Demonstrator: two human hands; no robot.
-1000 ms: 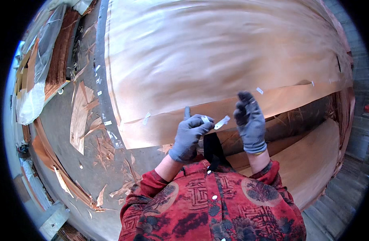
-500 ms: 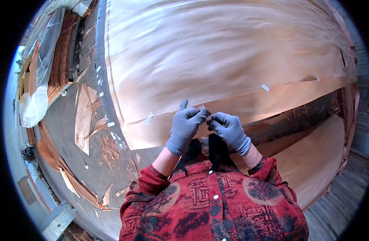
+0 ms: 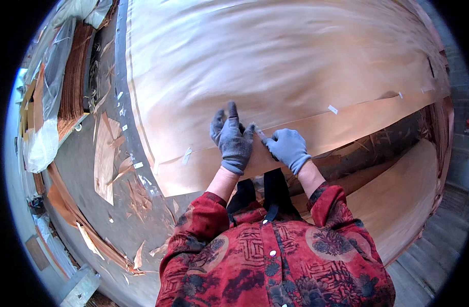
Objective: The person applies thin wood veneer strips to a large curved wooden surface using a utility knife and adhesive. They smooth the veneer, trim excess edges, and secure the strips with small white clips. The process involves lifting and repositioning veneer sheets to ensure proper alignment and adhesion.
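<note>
I see open room for a hand over the rippled wood sheet, beyond the left hand and right hand. Between them I get only a narrow gap, with a bit of tape in it. Towards the body, the dark-trousered legs and red shirt block me; far left, the tall stack stands in the way.

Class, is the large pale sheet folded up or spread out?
Spread out. The large pale sheet lies broad and gently rippled, extending far past the left hand and right hand.
</note>
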